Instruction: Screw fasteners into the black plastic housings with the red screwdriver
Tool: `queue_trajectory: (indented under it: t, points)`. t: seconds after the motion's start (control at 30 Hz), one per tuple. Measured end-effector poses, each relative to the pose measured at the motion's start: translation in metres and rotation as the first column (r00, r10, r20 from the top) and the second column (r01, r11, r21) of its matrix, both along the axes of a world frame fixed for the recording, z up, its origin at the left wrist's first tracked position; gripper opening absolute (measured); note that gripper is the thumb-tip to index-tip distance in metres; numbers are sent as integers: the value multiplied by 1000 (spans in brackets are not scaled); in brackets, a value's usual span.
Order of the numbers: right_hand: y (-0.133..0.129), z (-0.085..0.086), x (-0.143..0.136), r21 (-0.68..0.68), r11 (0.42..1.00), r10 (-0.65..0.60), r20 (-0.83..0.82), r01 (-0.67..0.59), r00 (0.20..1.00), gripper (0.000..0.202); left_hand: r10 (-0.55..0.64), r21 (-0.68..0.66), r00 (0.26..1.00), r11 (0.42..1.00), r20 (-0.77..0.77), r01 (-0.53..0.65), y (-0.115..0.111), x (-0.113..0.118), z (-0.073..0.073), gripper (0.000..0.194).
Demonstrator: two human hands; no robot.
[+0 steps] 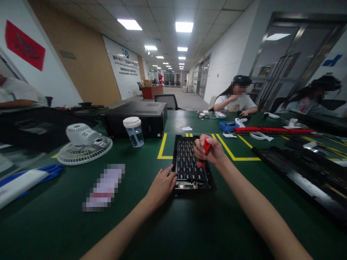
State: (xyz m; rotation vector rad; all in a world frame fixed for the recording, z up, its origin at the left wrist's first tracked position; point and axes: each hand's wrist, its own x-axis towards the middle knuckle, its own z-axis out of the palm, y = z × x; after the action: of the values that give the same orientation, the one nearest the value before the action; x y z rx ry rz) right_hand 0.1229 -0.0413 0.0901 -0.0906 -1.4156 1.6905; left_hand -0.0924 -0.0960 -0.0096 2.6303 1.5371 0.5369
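Note:
A black rectangular case (192, 162) with rows of dark, rounded cells lies on the green table in front of me. My left hand (163, 182) rests against its lower left edge, fingers apart and holding nothing. Above the right part of the case, my right hand (208, 150) is closed around a red-handled tool (206, 146). The tool's lower end is hidden or too small to make out. A metallic strip (186, 185) shows along the near end of the case.
A lidded cup (133, 132), a white fan (85, 144) and a black box (135, 115) stand to the left. Blue gloves (51, 173) lie far left. On the right are a long black panel (303, 180) and a blue tray (227, 126). People sit across the table.

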Motion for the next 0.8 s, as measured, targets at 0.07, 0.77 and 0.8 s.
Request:
queue_trajectory:
  t: [0.07,0.77,0.8]
  points:
    - [-2,0,1,-2,999,-36,0,36,999,16,0,0,1000,1000,-3,0,0,0,1,37]
    - [-20,5,-15,12,958,-286,25,285,958,14,3,-10,1000,1000,-3,-3,0,0,0,38]
    - [-21,5,-15,10,954,-300,27,299,954,14,3,-11,1000,1000,-1,-3,0,0,0,38]
